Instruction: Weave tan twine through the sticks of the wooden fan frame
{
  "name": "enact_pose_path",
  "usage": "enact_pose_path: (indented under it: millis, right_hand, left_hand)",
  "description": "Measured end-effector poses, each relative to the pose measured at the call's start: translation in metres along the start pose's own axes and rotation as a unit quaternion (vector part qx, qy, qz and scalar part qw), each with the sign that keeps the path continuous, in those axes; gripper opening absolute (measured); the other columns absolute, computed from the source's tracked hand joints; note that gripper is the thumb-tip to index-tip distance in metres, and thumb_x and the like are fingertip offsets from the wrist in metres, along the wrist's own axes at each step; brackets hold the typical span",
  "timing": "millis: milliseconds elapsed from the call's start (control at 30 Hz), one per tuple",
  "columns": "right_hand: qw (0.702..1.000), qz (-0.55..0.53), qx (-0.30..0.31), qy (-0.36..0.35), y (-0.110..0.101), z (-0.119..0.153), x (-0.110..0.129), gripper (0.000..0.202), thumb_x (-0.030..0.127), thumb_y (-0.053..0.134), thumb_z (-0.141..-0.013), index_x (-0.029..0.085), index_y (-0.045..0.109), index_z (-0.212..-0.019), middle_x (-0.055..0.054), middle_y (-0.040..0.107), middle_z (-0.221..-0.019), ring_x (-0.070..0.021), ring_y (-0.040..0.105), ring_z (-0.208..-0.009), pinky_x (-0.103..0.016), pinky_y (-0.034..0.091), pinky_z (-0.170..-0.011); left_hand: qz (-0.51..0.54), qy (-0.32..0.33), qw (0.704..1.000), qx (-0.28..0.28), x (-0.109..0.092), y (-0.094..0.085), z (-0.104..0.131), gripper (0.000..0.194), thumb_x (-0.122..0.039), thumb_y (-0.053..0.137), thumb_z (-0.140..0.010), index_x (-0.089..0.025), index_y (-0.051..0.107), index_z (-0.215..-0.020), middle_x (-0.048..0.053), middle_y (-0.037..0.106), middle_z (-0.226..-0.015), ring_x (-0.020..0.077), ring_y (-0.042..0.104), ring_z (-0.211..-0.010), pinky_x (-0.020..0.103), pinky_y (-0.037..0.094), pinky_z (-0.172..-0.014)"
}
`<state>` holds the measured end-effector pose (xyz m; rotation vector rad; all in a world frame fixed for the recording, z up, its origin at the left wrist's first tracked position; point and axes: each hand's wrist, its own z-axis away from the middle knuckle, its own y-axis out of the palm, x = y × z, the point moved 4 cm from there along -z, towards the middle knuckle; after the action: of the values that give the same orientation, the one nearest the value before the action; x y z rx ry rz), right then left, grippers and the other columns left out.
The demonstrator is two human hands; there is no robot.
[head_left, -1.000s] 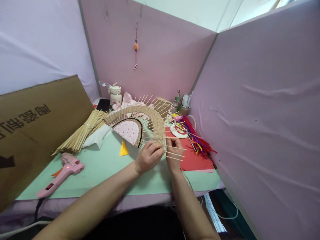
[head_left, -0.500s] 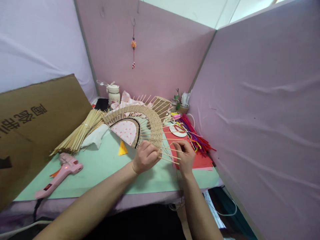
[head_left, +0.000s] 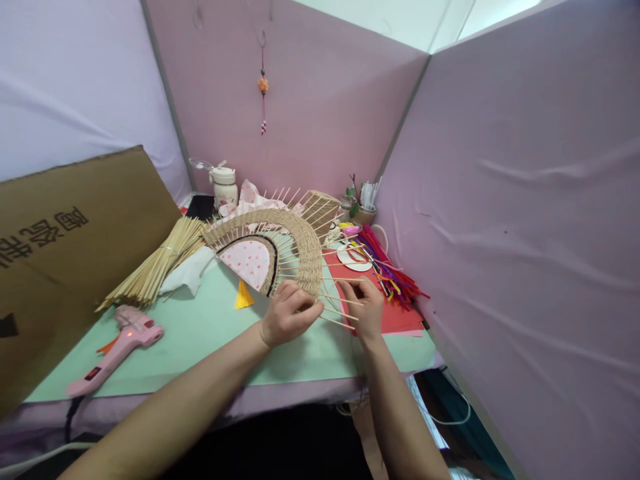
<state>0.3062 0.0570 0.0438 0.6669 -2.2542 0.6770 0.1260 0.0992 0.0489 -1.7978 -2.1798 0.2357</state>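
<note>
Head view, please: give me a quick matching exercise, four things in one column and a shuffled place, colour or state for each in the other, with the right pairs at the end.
Column one
1. left hand
2. glue gun
3. tassel
4. beaded ornament

Column two
A. hanging against the back panel
B. closed on the near end of the woven fan
C. yellow, by the fan's straight edge
D. pink, lying on the green table cover

Right pairs: 1-B, 2-D, 3-C, 4-A

Craft booth: glue gun [head_left: 131, 335], stick bundle [head_left: 155, 265], pipe cleaners [head_left: 391, 268], fabric-covered partitions [head_left: 525, 213].
</note>
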Motion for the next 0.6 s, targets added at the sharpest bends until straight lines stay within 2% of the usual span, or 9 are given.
enact_pose_path:
  millis: [167, 300, 433, 600]
  right_hand:
    - [0.999, -0.025, 0.024, 0.028, 0.031, -0.002, -0.003, 0.03, 0.041, 0.066, -0.084, 0.016, 0.067, -0.067, -0.002, 0.064, -0.065, -0.0135, 0.055, -0.061, -0.027, 0.044, -0.061]
    - [0.998, -0.043, 0.04, 0.035, 0.036, -0.003, -0.004, 0.028, 0.041, 0.065, -0.084, 0.017, 0.067, -0.068, -0.002, 0.065, -0.067, -0.0142, 0.057, -0.063, -0.027, 0.045, -0.063]
    - [0.997, -0.04, 0.065, 0.014, 0.012, -0.006, -0.005, 0.021, 0.035, 0.064, -0.087, 0.018, 0.068, -0.075, -0.002, 0.066, -0.073, -0.0149, 0.059, -0.067, -0.027, 0.046, -0.064]
    - [0.99, 0.043, 0.069, -0.117, -0.034, -0.01, 0.004, 0.011, 0.026, 0.062, -0.09, 0.02, 0.067, -0.083, -0.002, 0.063, -0.074, -0.0149, 0.057, -0.069, -0.028, 0.046, -0.064]
  left_hand:
    - [0.018, 0.007, 1.0, 0.003, -0.002, -0.001, -0.001, 0.019, -0.009, 0.067, -0.081, -0.02, 0.063, -0.096, 0.001, 0.063, -0.075, 0.0151, 0.05, -0.073, 0.032, 0.045, -0.071]
    - [0.043, -0.007, 0.999, 0.006, -0.001, -0.002, -0.002, 0.014, -0.011, 0.066, -0.082, -0.017, 0.061, -0.093, 0.003, 0.065, -0.075, 0.0159, 0.051, -0.073, 0.032, 0.047, -0.069]
    - [0.042, -0.015, 0.999, 0.009, -0.001, -0.002, -0.002, 0.012, -0.012, 0.065, -0.083, -0.018, 0.06, -0.091, 0.003, 0.065, -0.075, 0.0155, 0.052, -0.072, 0.032, 0.047, -0.069]
    - [0.038, -0.016, 0.999, 0.012, -0.001, -0.002, -0.003, 0.009, -0.013, 0.063, -0.084, -0.02, 0.058, -0.087, 0.002, 0.065, -0.075, 0.0145, 0.054, -0.07, 0.031, 0.046, -0.068]
